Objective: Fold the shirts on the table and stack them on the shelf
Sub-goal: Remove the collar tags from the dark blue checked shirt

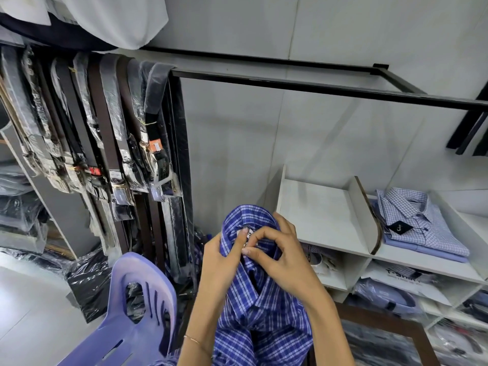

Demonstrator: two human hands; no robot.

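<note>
Right, left to right: purple chair (126, 313) lower left, then left hand (219, 262) pinching the blue plaid shirt (261, 307) at the collar, right hand (280, 257) gripping the collar from the other side. Shirt is held up in the air, long axis hanging straight down from both hands. Shelf (324, 207) lies to the right (right hand nearer), with a folded checked shirt (422, 223) in the next bay.

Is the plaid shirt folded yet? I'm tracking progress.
No: both hands, left hand and right hand, hold the plaid shirt up by its collar, unfolded.
</note>
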